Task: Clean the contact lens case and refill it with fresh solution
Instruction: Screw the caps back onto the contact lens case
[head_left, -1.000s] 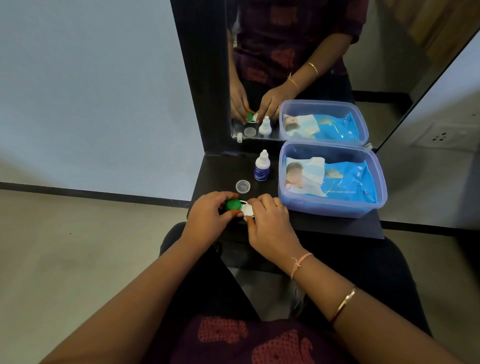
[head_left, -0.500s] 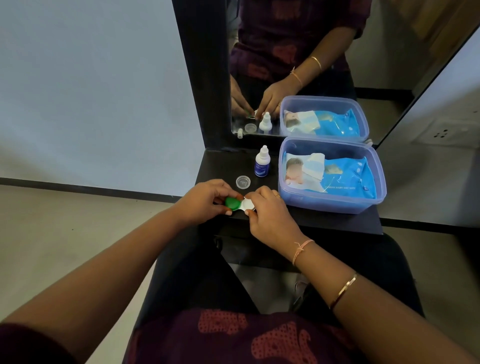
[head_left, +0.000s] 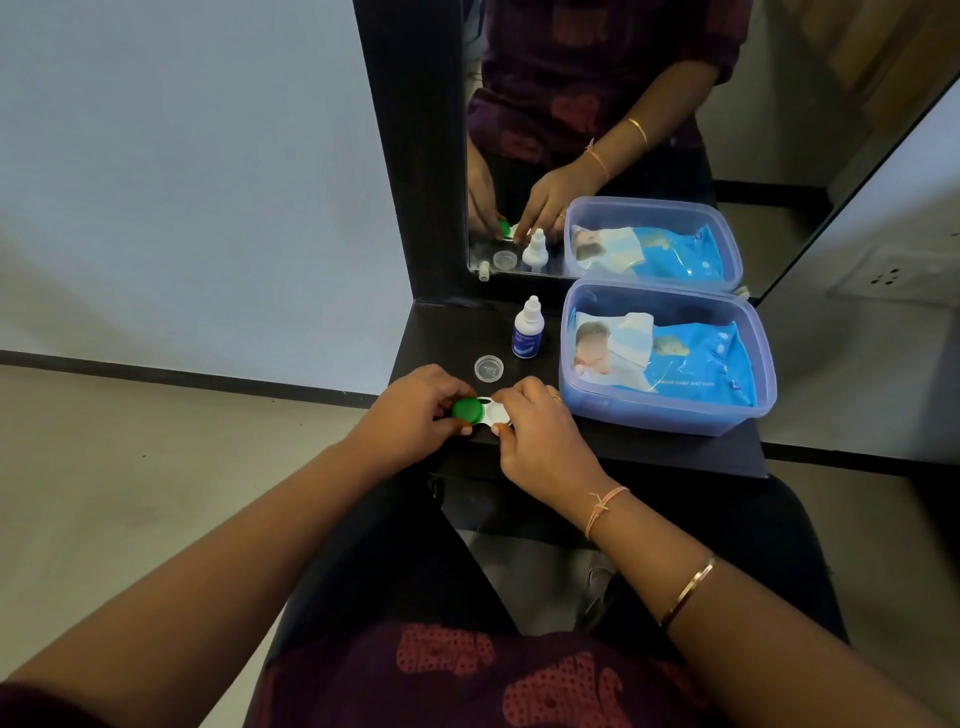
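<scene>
A white contact lens case (head_left: 493, 414) lies at the front edge of the black shelf (head_left: 431, 338). Its left well wears a green cap (head_left: 467, 410). My left hand (head_left: 410, 410) curls its fingers and thumb round that green cap. My right hand (head_left: 540, 436) pinches the case's white right side, hiding that well. A loose clear cap (head_left: 489, 368) lies just behind the case. The small solution bottle (head_left: 528, 329), white with a blue label, stands upright further back.
A blue plastic tub (head_left: 670, 415) holding a pack of wet wipes (head_left: 670, 358) fills the shelf's right half. A mirror (head_left: 623, 130) in a black frame rises behind the shelf. My lap is right under the shelf's front edge.
Both hands stay on the case. The left hand's fingers have shifted round the green cap, and more of the white case shows between the hands.
</scene>
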